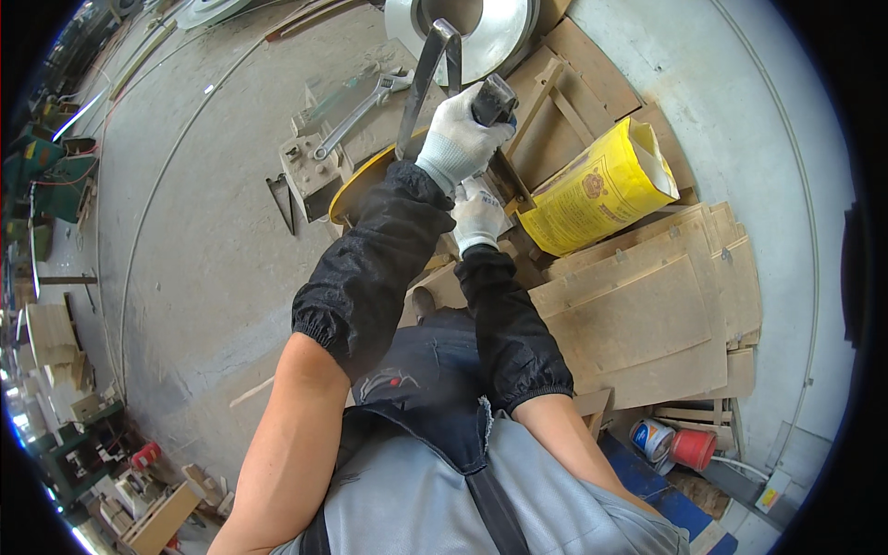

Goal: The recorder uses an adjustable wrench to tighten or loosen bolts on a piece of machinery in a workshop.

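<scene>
While the gloved left hand (460,137) grasps a black handle (495,100), just beyond the right hand (479,216) whose grip I cannot tell, work appears unfinished, an adjustable wrench (363,113) lying to their left.

Gloves (453,143) are matt knitted cloth; the black handle (495,101) shows a smooth sheen; sleeves (384,254) are crinkled cloth, faintly glossy; wrench (359,111) is bright, smooth metal; coil (495,51) is shiny metal; yellow bag (597,190) is glossy, paper or plastic unclear; floor (213,240) is matt.
</scene>
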`<move>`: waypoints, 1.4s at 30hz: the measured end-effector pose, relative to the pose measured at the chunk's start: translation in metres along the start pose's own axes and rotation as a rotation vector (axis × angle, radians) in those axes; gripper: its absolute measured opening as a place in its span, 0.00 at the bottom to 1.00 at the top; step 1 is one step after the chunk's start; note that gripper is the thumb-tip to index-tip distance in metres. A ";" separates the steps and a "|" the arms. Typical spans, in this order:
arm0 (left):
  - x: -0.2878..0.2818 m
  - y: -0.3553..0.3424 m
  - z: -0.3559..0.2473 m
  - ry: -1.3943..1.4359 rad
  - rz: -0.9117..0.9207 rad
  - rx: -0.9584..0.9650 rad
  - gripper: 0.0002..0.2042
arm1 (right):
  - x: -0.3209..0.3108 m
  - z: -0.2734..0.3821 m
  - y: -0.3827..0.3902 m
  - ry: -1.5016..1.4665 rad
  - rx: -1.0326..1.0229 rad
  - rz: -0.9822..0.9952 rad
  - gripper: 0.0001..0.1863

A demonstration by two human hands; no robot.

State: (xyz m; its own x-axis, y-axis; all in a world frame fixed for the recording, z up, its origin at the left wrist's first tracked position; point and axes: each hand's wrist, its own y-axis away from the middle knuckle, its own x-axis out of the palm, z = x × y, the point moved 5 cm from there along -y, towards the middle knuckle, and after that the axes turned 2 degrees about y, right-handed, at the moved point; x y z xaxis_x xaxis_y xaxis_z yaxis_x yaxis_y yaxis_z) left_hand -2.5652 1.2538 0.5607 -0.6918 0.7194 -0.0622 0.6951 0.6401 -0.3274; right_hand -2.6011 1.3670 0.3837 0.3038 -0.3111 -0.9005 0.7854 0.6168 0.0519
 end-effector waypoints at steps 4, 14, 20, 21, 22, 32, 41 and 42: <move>0.006 -0.002 0.009 -0.003 0.051 -0.068 0.14 | 0.000 -0.005 -0.004 0.052 -0.092 -0.010 0.21; 0.007 -0.003 0.008 0.030 0.010 -0.009 0.14 | -0.005 -0.005 -0.011 -0.028 -0.059 0.050 0.22; 0.002 0.000 -0.001 -0.006 0.015 -0.016 0.13 | -0.008 -0.001 -0.012 -0.047 -0.031 0.068 0.22; 0.001 0.000 0.001 0.010 0.006 -0.007 0.13 | -0.007 0.000 -0.012 -0.028 -0.026 0.072 0.22; 0.000 -0.001 0.000 0.026 -0.003 0.003 0.13 | -0.007 0.003 -0.014 -0.009 -0.022 0.075 0.22; 0.002 -0.004 -0.002 0.009 0.024 -0.027 0.14 | 0.010 0.006 -0.013 0.081 0.002 0.068 0.19; 0.004 -0.005 -0.001 -0.048 0.023 -0.041 0.16 | 0.004 -0.012 -0.021 0.041 -0.256 -0.031 0.16; 0.003 -0.004 -0.002 -0.061 0.038 -0.048 0.15 | -0.003 -0.021 -0.028 0.039 -0.254 -0.032 0.16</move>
State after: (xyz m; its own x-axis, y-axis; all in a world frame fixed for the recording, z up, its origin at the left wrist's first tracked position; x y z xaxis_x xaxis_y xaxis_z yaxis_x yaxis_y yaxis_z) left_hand -2.5691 1.2543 0.5640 -0.6744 0.7267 -0.1312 0.7286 0.6259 -0.2781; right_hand -2.6357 1.3656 0.3756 0.2557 -0.3080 -0.9164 0.6322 0.7704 -0.0826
